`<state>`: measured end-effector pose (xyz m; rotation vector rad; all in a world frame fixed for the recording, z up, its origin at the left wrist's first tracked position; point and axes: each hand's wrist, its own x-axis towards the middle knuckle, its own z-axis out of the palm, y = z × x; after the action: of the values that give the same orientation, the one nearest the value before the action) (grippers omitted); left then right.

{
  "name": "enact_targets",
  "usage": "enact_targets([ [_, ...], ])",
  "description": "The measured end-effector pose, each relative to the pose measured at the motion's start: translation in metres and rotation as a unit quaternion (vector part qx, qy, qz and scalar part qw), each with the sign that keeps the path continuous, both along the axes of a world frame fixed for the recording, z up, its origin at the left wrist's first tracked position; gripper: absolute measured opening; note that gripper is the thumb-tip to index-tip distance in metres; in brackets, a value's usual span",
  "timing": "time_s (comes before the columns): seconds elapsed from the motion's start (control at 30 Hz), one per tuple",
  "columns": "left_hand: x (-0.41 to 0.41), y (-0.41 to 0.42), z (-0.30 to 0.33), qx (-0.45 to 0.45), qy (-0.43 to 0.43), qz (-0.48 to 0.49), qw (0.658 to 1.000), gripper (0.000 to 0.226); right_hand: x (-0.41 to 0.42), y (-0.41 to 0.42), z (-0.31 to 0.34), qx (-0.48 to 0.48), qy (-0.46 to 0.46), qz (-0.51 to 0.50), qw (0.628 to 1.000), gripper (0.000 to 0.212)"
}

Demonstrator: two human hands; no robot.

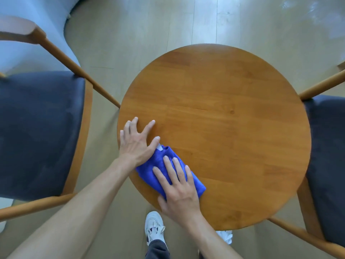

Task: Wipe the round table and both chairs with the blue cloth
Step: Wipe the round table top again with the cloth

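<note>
Where table [233,128] edge curves, blue cloth [164,165] under right hand [179,191].

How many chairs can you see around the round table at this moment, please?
2. One chair stands left of the round table, its dark seat fully visible; the other chair stands right, cut off by the frame edge. Any others would lie outside the view.
</note>
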<state>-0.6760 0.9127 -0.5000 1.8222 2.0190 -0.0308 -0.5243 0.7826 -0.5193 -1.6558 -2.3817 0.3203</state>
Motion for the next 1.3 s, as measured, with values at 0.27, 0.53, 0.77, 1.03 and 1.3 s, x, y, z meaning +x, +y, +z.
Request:
enact_targets([
  [0.27,0.011,-0.007,-0.007,-0.023,0.146,-0.054,0.987,0.087,0.171,-0.012,-0.006,0.063,-0.021,-0.087,0.994,0.061],
  [0.53,0.012,-0.007,-0.005,-0.018,0.168,-0.068,0.983,0.087,0.232,0.010,-0.001,0.087,-0.028,-0.316,0.944,0.056],
  [0.77,0.005,-0.008,-0.014,0.016,0.158,-0.081,0.984,0.085,0.170,0.011,-0.001,0.063,0.001,-0.470,0.881,0.056],
  [1.03,-0.013,-0.010,-0.025,0.081,0.130,-0.107,0.983,0.080,0.048,0.014,-0.006,0.045,-0.022,-0.414,0.909,0.059],
  [1.3,-0.022,-0.006,-0.025,0.072,0.143,-0.139,0.977,0.074,-0.059,-0.012,0.002,-0.041,-0.051,-0.273,0.960,0.069],
])
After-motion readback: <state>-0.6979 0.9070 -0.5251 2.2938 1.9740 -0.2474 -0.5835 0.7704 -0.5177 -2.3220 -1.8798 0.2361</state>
